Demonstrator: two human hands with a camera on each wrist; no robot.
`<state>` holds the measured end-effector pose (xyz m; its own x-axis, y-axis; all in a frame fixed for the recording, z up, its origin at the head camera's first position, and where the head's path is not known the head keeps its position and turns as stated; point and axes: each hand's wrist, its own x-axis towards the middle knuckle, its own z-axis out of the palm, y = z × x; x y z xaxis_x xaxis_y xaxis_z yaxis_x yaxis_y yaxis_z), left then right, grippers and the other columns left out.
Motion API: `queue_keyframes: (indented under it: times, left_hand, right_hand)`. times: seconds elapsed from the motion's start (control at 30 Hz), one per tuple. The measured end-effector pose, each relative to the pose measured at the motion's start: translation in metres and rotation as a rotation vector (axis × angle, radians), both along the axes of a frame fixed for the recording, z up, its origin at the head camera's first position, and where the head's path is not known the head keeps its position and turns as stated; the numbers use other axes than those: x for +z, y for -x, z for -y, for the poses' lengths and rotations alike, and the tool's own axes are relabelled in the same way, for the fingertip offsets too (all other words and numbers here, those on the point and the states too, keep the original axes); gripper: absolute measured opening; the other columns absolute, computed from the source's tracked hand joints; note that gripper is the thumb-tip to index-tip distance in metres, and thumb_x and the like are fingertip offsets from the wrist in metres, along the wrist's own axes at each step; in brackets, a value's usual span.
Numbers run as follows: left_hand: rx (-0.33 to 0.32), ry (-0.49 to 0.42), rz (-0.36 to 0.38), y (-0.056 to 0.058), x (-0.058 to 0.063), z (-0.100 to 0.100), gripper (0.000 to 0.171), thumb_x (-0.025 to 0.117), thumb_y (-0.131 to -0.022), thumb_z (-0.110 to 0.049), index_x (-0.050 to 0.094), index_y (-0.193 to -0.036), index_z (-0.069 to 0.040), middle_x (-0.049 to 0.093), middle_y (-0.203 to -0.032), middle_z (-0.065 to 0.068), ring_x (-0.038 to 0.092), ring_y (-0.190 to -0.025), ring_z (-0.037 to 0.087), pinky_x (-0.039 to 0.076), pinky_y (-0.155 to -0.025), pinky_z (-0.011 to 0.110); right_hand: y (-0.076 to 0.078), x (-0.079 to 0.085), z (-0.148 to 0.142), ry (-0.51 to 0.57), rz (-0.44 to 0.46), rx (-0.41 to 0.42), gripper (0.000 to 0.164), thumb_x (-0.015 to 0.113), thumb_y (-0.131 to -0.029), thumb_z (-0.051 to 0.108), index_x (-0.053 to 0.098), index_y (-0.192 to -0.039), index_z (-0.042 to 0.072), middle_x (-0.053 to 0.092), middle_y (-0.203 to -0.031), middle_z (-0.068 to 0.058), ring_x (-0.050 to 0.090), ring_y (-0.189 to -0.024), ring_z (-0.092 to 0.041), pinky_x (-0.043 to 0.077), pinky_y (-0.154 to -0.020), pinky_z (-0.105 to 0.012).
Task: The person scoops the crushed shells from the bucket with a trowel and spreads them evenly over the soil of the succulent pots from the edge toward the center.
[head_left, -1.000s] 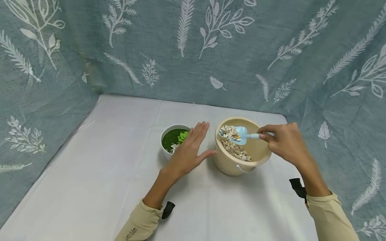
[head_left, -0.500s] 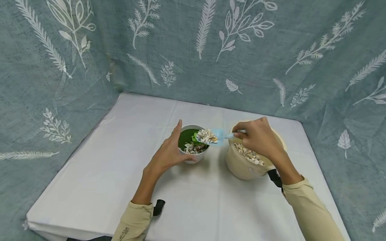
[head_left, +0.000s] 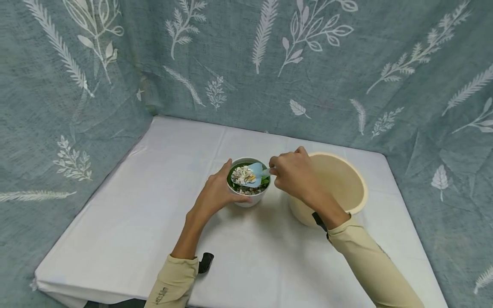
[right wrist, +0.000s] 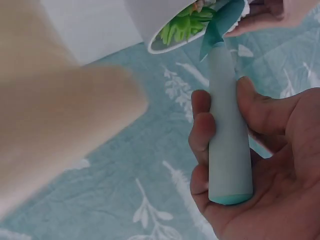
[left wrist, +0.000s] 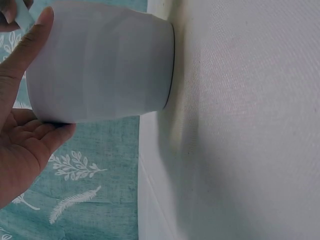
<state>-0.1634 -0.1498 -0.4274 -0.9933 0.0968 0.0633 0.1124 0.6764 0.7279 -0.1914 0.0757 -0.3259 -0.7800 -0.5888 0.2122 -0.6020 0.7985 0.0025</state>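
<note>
A white plant pot stands on the white-covered table, with a green succulent showing at its mouth in the right wrist view. My left hand holds the pot, thumb on the near side and fingers on the far side; the left wrist view shows them near the pot's rim. My right hand grips the handle of a small light blue shovel. Its blade, loaded with pale pebbles, is over the pot's mouth and hides part of the plant.
A cream bucket stands right of the pot, partly behind my right forearm. In the right wrist view its rim looms close on the left. A leaf-patterned green curtain hangs behind the table.
My right hand has carried the loaded shovel leftward from above the bucket to above the pot. My left hand, earlier extended over the pot, now holds its side. The head view has shifted.
</note>
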Motion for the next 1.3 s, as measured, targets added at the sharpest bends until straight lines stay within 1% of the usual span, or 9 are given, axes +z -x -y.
queue_keyframes:
  times: [0.23,0.5,0.67,0.77,0.83,0.93,1.1,1.2,1.3]
  left_hand:
    - [-0.025,-0.01,0.0,0.001,0.0,-0.006,0.135,0.099,-0.066,-0.049,0.022,-0.167,-0.006,0.046,-0.162,0.021,0.053,-0.144,0.042,0.05,-0.112,0.057]
    - [-0.019,-0.025,-0.02,0.002,0.002,-0.009,0.133,0.1,-0.066,-0.046,0.024,-0.167,-0.005,0.054,-0.154,0.023,0.062,-0.134,0.039,0.055,-0.106,0.054]
    - [-0.019,-0.017,-0.02,0.002,0.002,-0.01,0.134,0.1,-0.065,-0.046,0.023,-0.167,-0.004,0.053,-0.156,0.024,0.062,-0.134,0.04,0.056,-0.105,0.054]
    - [-0.017,-0.007,-0.016,0.002,0.001,-0.01,0.134,0.099,-0.066,-0.046,0.022,-0.167,-0.005,0.051,-0.157,0.025,0.061,-0.136,0.041,0.055,-0.106,0.054]
    - [-0.016,-0.003,-0.017,0.002,0.0,-0.009,0.134,0.099,-0.066,-0.047,0.021,-0.167,-0.005,0.051,-0.157,0.025,0.059,-0.137,0.042,0.055,-0.107,0.055]
    - [-0.011,-0.001,-0.013,0.002,0.0,-0.009,0.136,0.1,-0.065,-0.047,0.02,-0.167,-0.005,0.051,-0.156,0.027,0.057,-0.139,0.044,0.053,-0.109,0.057]
    - [-0.005,0.007,0.0,0.002,0.0,-0.007,0.138,0.099,-0.066,-0.048,0.017,-0.168,-0.006,0.038,-0.166,0.023,0.047,-0.148,0.045,0.048,-0.115,0.06]
    - [-0.014,0.013,0.014,0.001,-0.001,-0.005,0.137,0.097,-0.068,-0.049,0.013,-0.169,-0.008,0.026,-0.173,0.02,0.036,-0.155,0.045,0.042,-0.119,0.062]
    - [-0.026,0.001,0.022,-0.002,0.0,-0.002,0.134,0.096,-0.072,-0.046,0.011,-0.17,-0.011,0.018,-0.175,0.019,0.027,-0.159,0.045,0.038,-0.121,0.064]
  right_hand:
    - [-0.005,-0.006,0.005,-0.092,-0.207,0.033,0.002,0.079,-0.087,0.013,0.078,-0.085,0.013,0.071,-0.073,-0.004,0.067,-0.068,-0.024,0.049,-0.077,-0.042]
    - [-0.008,-0.004,0.005,-0.105,-0.441,0.109,0.017,0.067,-0.077,-0.006,0.069,-0.071,0.01,0.064,-0.068,-0.006,0.059,-0.065,-0.024,0.048,-0.07,-0.037]
    - [-0.013,-0.002,0.004,-0.102,-0.592,0.162,0.019,0.065,-0.085,-0.007,0.069,-0.074,0.007,0.066,-0.074,-0.007,0.06,-0.068,-0.024,0.048,-0.066,-0.034]
    - [-0.016,-0.001,0.004,-0.103,-0.654,0.163,0.025,0.062,-0.091,-0.009,0.066,-0.072,0.007,0.065,-0.074,-0.008,0.059,-0.069,-0.024,0.048,-0.067,-0.034]
    - [-0.02,0.002,0.002,-0.096,-0.663,0.15,0.026,0.061,-0.091,-0.01,0.064,-0.071,0.007,0.063,-0.073,-0.008,0.058,-0.068,-0.024,0.047,-0.067,-0.034]
    - [-0.026,0.007,-0.003,-0.07,-0.637,0.11,0.022,0.062,-0.086,-0.011,0.064,-0.072,0.005,0.061,-0.071,-0.009,0.057,-0.067,-0.026,0.046,-0.065,-0.035]
    - [-0.032,0.013,-0.022,0.1,-0.46,0.02,0.003,0.073,-0.09,0.001,0.076,-0.09,0.001,0.068,-0.075,-0.013,0.06,-0.066,-0.03,0.046,-0.061,-0.038]
    - [-0.032,0.013,-0.042,0.228,-0.365,-0.039,0.01,0.075,-0.094,0.009,0.079,-0.098,0.002,0.072,-0.078,-0.014,0.062,-0.064,-0.031,0.047,-0.058,-0.04]
    - [-0.033,0.014,-0.065,0.3,-0.32,-0.095,0.01,0.076,-0.094,0.011,0.08,-0.098,0.004,0.074,-0.077,-0.013,0.061,-0.06,-0.03,0.047,-0.055,-0.041]
